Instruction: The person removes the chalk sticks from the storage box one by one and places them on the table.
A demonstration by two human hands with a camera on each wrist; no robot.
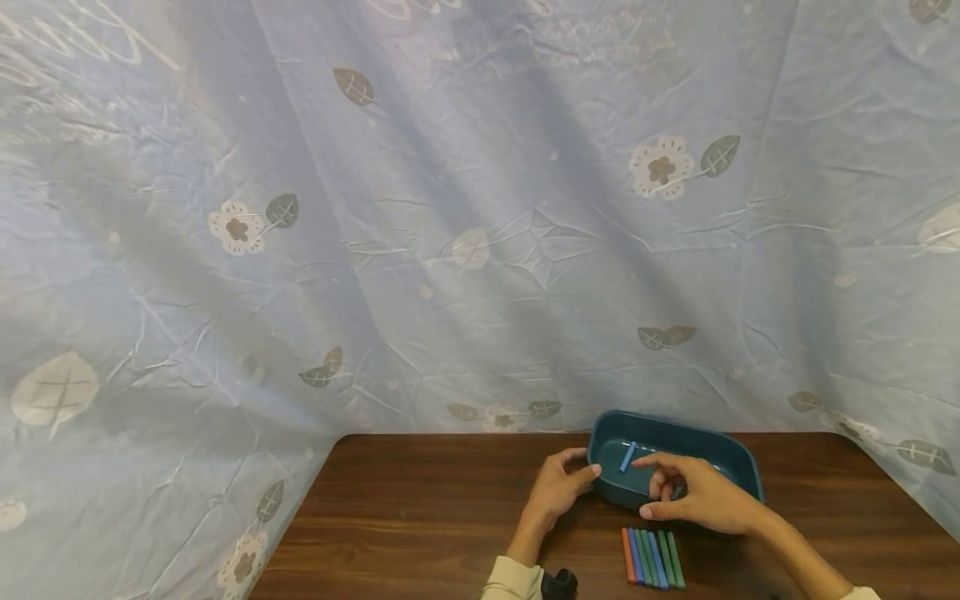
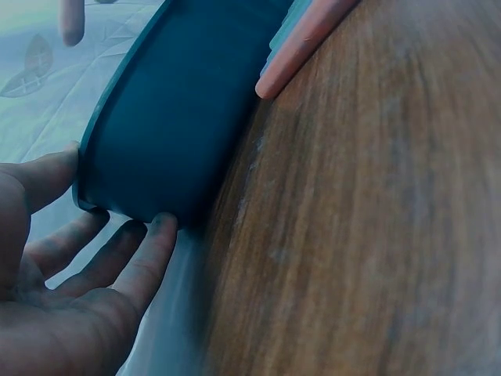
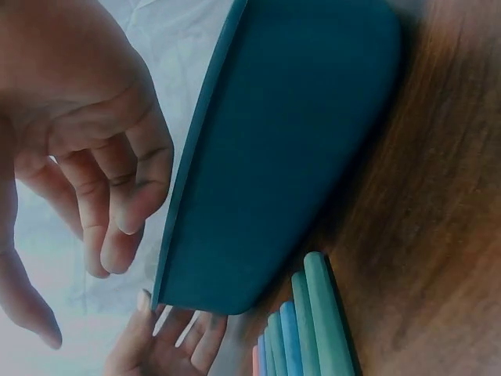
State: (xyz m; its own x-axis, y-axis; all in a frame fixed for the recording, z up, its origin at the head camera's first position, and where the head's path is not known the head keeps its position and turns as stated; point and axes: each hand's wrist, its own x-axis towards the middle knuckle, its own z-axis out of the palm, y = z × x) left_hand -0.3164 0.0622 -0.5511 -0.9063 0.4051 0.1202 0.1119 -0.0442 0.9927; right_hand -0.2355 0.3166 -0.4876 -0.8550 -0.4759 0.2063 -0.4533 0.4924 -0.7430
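Note:
A dark teal plastic basin [image 1: 675,427] stands near the table's back edge. Its left end is held by my left hand [image 1: 560,487], thumb at the rim and fingers against the outside of the end wall, as the left wrist view shows. Over the basin's front side is my right hand [image 1: 708,496]. Its fingers are loosely bent with the index finger reaching out, and nothing is held in the right wrist view. A blue chalk stick [image 1: 627,457] lies inside the basin. In front of the basin, several chalk sticks [image 1: 652,558] in orange, blue and green lie side by side.
The wooden table [image 1: 405,517] extends to both sides of the basin. Behind it hangs a pale blue cloth [image 1: 465,333] printed with leaves and flowers. A small black object [image 1: 559,583] shows beside the left sleeve at the bottom edge.

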